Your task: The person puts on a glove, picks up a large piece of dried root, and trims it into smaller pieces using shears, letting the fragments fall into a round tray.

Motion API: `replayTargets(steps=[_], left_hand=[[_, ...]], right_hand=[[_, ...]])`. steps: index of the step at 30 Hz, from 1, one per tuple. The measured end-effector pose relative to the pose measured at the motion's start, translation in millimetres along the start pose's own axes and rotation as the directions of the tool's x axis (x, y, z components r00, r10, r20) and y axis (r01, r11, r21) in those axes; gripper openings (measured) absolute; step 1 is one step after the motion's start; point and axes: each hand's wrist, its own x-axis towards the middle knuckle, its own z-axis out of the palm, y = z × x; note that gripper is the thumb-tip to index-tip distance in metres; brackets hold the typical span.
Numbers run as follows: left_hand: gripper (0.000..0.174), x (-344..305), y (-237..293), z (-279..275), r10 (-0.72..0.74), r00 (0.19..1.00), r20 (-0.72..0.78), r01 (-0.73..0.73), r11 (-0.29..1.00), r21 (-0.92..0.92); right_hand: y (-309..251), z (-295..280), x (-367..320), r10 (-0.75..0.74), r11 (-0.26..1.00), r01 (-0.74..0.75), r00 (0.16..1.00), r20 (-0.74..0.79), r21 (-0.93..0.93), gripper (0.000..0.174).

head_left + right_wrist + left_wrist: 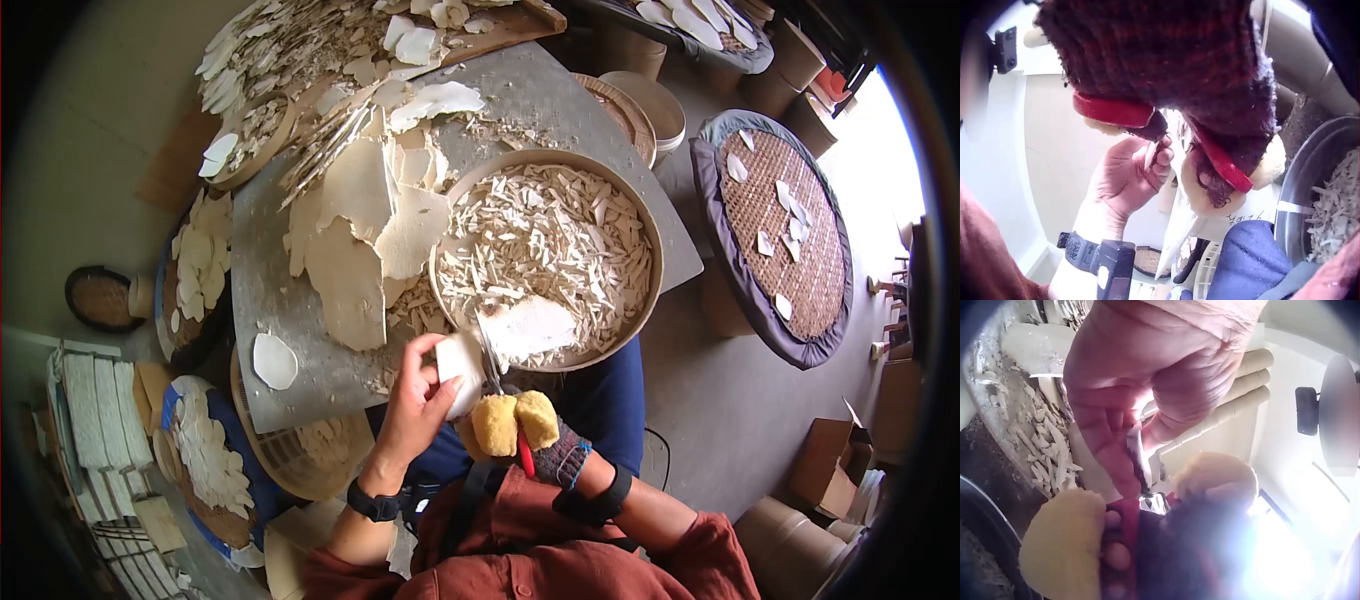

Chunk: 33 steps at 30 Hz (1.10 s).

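My left hand (412, 412) pinches a white flat piece (460, 372) between thumb and fingers, beside the round tray's near rim. In the left wrist view the left hand (1147, 375) holds that piece edge-on. My gloved right hand (555, 455) grips scissors with red handles (1225, 162) wrapped in yellow padding (495, 425); the metal blades (490, 358) point up beside the piece. The dark knitted glove (1160, 56) covers most of the right hand in the right wrist view. Narrow white strips (545, 235) fill the round tray (655, 270), with a larger pale piece (530, 328) near its front.
Large pale sheets (345, 270) lie left of the tray on a grey metal table (255, 350). One rounded piece (275, 361) rests near the table's left edge. A woven round tray (800, 270) with a few pieces stands at right, and an open cardboard box (830, 465) sits lower right.
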Motion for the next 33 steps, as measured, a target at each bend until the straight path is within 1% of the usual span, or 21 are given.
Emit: replayTargets(steps=[2, 3, 5, 6, 7, 8, 9, 10, 11, 13, 15, 17, 19, 23, 25, 27, 28, 29, 30, 31, 33], left_hand=[[0.058, -8.9, 6.4, -2.3, -0.052, 0.997, 0.063, 0.05, 0.998, 0.04], [0.059, -11.2, 5.0, -7.7, -0.034, 0.998, 0.05, 0.031, 0.997, 0.063], [0.061, -11.2, 3.6, -18.1, 0.013, 1.0, 0.026, -0.016, 0.994, 0.113], [0.063, -14.9, 5.2, -14.1, 0.084, 0.989, -0.122, -0.085, 0.996, 0.002], [0.062, -18.3, 4.1, -11.8, 0.126, 0.957, -0.259, -0.121, 0.992, 0.037], [0.06, -17.6, 2.0, -3.5, 0.14, 0.915, -0.378, -0.177, 0.982, -0.064], [0.059, -16.9, -1.3, 3.2, 0.134, 0.86, -0.493, -0.241, 0.958, -0.159], [0.054, -16.5, -5.3, 3.6, 0.119, 0.834, -0.539, -0.251, 0.952, -0.178], [0.051, -18.3, -7.8, 3.6, 0.093, 0.85, -0.519, -0.223, 0.955, -0.193], [0.047, -20.8, -6.7, 3.8, 0.043, 0.873, -0.485, -0.17, 0.96, -0.222], [0.043, -22.0, -7.3, -9.1, 0.002, 0.921, -0.389, -0.093, 0.972, -0.215], [0.043, -21.3, -4.2, -17.0, -0.022, 0.951, -0.309, -0.047, 0.975, -0.215], [0.042, -18.6, 0.7, -22.8, -0.051, 0.962, -0.269, -0.013, 0.973, -0.231], [0.043, -11.8, 2.6, -27.6, -0.068, 0.966, -0.251, -0.001, 0.964, -0.264], [0.046, -9.5, -4.6, -28.4, -0.063, 0.922, -0.382, -0.069, 0.945, -0.321], [0.047, -6.6, -14.7, -28.7, -0.039, 0.853, -0.521, -0.165, 0.926, -0.339], [0.043, -8.6, -17.4, -33.4, -0.089, 0.836, -0.541, -0.137, 0.922, -0.363], [0.041, -11.1, -18.0, -36.6, -0.059, 0.863, -0.501, -0.133, 0.932, -0.338], [0.039, -13.4, -18.9, -38.7, -0.032, 0.889, -0.457, -0.128, 0.941, -0.313], [0.037, -15.0, -20.4, -38.3, -0.008, 0.912, -0.41, -0.122, 0.949, -0.289], [0.034, -24.7, -6.5, -25.1, 0.011, 0.952, -0.307, -0.068, 0.982, -0.175]], right_hand=[[-6.8, 3.2, 1.0, -0.018, 0.994, 0.016, 1.0, -0.013, -0.106, 0.032], [-7.5, 2.1, 2.4, 0.01, 0.994, -0.015, 0.999, 0.045, 0.11, 0.031], [-5.7, 1.2, 4.7, 0.053, 0.858, -0.125, 0.986, 0.157, 0.498, 0.031], [-3.2, 1.8, 5.5, 0.054, 0.734, -0.183, 0.976, 0.212, 0.655, 0.032], [-2.6, 4.3, 6.2, 0.041, 0.579, -0.238, 0.964, 0.264, 0.78, 0.033], [-1.1, 10.5, 5.9, 0.053, 0.744, -0.179, 0.976, 0.209, 0.644, 0.036], [-4.1, 13.8, 1.2, -0.085, 0.968, 0.126, 0.979, 0.186, -0.219, 0.039], [-1.0, 15.1, -0.7, -0.05, 0.943, 0.102, 0.985, 0.166, -0.318, 0.04], [3.8, 15.9, -3.2, -0.013, 0.908, 0.072, 0.99, 0.144, -0.413, 0.041], [13.5, 12.3, -4.6, 0.051, 0.989, -0.036, 0.994, 0.097, -0.146, 0.032], [16.1, 9.5, -3.4, 0.059, 0.997, -0.055, 0.994, 0.09, -0.049, 0.028], [14.4, 8.2, -3.1, 0.002, 0.992, 0.01, 0.995, 0.097, -0.128, 0.027], [11.7, 11.3, -3.7, 0.05, 0.936, -0.026, 0.997, 0.058, -0.351, 0.026], [7.2, 16.6, -11.2, 0.051, 0.838, -0.034, 0.999, 0.016, -0.544, 0.041], [13.3, 14.9, -13.3, 0.046, 0.843, -0.027, 0.999, 0.022, -0.538, 0.041], [15.1, 14.4, -14.4, 0.053, 0.901, -0.021, 0.997, 0.062, -0.434, 0.039], [1.9, 17.2, -16.2, 0.029, 0.613, 0.084, 0.991, 0.128, -0.785, 0.035], [11.8, 11.1, -13.1, 0.082, 0.906, -0.03, 0.991, 0.104, -0.423, 0.032], [31.0, -0.2, -8.7, 0.14, 0.989, -0.145, 0.985, 0.104, 0.036, 0.03], [41.5, -7.0, -7.4, 0.192, 0.843, -0.23, 0.973, 0.128, 0.487, 0.028], [7.1, 15.1, -0.1, 0.117, 0.987, -0.125, 0.99, 0.08, 0.098, 0.028]])
